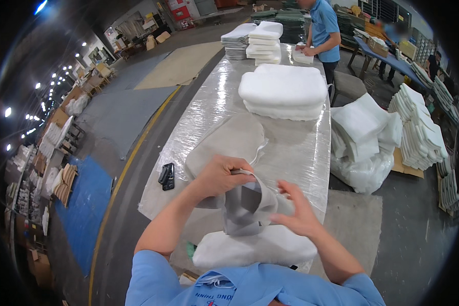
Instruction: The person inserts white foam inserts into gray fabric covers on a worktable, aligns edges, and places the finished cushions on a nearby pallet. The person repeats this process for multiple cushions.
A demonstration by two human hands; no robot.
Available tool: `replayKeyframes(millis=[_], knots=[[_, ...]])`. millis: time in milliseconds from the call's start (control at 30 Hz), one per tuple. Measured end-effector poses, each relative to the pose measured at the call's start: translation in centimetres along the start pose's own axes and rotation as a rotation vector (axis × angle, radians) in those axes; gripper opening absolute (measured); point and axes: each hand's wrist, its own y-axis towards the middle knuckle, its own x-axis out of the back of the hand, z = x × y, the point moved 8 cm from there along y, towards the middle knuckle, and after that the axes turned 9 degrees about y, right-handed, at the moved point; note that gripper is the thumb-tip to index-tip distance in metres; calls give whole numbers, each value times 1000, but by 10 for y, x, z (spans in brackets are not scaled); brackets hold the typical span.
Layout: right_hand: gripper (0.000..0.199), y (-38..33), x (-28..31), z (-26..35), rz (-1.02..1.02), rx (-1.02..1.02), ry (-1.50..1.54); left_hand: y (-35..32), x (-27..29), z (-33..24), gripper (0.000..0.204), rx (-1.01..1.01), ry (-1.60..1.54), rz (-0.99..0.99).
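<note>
My left hand (220,176) pinches the upper edge of a grey fabric cover (244,214), which hangs open like a bag. To the cover's right, my right hand (298,213) is held with fingers apart, its thumb close to the fabric; whether it touches is unclear. A thick white padding piece (255,247) lies just below the cover, against my body. Beyond my hands, another grey fabric cover (227,140) is spread flat on the plastic-wrapped table (204,102). Two small black objects (167,177), their kind unclear, lie on the table's left side.
White padding (283,92) is piled farther up the table, with folded white stacks (264,43) behind it. A co-worker (324,30) in a blue shirt stands at the far end. Bagged white pads (362,137) and a cushion stack (415,127) stand on the right floor.
</note>
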Motion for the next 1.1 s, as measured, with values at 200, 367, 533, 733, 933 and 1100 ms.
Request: replayKeyframes(millis=[200,367,533,733,933,1100], knots=[[19,57,-13,-36,-37,-262,-106,-47,12,-49,33,-326,568,-515],[14,63,38,-43,-242,-73,43,-185,-95,40,56,-131,492,225],[12,63,60,-49,-322,-149,-27,-224,-155,60,65,-13,735,-15],[13,77,73,-23,-339,-105,-47,-207,-145,80,69,-26,599,84],[13,79,81,0,-357,-14,-204,-226,-155,83,71,-2,592,152],[13,76,74,9,-331,-68,-177,-209,-148,81,71,50,444,398]])
